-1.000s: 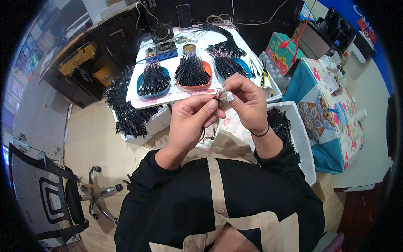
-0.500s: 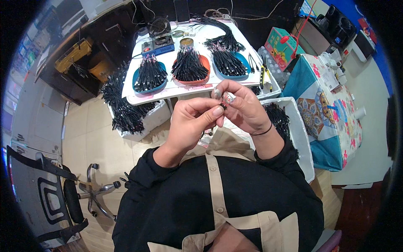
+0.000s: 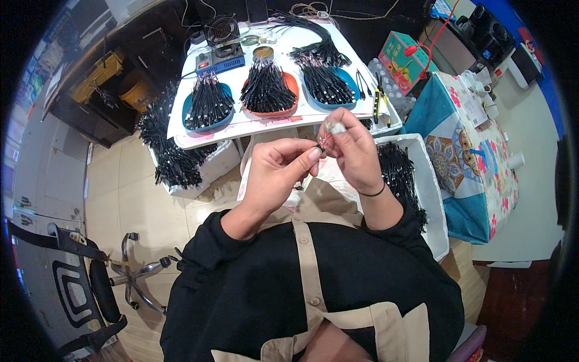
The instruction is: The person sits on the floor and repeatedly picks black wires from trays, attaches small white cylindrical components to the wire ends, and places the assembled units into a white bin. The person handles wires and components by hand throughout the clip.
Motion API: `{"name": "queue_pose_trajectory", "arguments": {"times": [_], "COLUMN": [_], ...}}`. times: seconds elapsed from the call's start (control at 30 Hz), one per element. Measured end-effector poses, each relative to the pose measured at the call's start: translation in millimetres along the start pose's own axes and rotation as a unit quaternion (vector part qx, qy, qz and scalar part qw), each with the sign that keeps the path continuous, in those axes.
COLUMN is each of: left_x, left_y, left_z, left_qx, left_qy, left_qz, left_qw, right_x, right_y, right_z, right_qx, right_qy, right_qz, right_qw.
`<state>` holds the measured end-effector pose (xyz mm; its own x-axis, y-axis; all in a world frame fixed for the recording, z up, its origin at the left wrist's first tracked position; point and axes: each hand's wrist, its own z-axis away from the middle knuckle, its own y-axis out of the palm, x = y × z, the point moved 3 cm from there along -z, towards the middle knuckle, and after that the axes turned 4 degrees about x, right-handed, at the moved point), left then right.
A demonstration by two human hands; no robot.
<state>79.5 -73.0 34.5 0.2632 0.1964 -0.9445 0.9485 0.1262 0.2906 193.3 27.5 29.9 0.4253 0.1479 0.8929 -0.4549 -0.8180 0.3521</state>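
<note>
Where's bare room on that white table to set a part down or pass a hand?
Little. The white table has a bare strip along its near edge, in front of the left blue tray, orange tray and right blue tray. Small gaps run between trays. The far end is crowded: soldering station, loose cable bundle. Pliers occupy the right edge.

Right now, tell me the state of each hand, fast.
Left hand: fingers pinched shut on a small cable end.
Right hand: closed around a small silvery part; what it is cannot be told.
</note>
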Motion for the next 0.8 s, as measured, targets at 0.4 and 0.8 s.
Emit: {"name": "queue_pose_trajectory", "arguments": {"times": [0.4,0.8], "left_x": [-3.2,-5.2], "left_y": [-5.1,-8.4], "left_z": [5.7,11.0], "left_qx": [0.022,0.076], "left_qy": [-0.058,-0.109], "left_qz": [-0.003,0.044], "left_qw": [0.998,0.99], "right_x": [22.1,66.4], "right_y": [-2.3,7.5], "right_z": [9.7,22.1], "right_qx": [0.0,0.145], "right_qy": [-0.117,-0.278], "right_qz": [0.413,0.556], "right_qw": [0.903,0.77]}}
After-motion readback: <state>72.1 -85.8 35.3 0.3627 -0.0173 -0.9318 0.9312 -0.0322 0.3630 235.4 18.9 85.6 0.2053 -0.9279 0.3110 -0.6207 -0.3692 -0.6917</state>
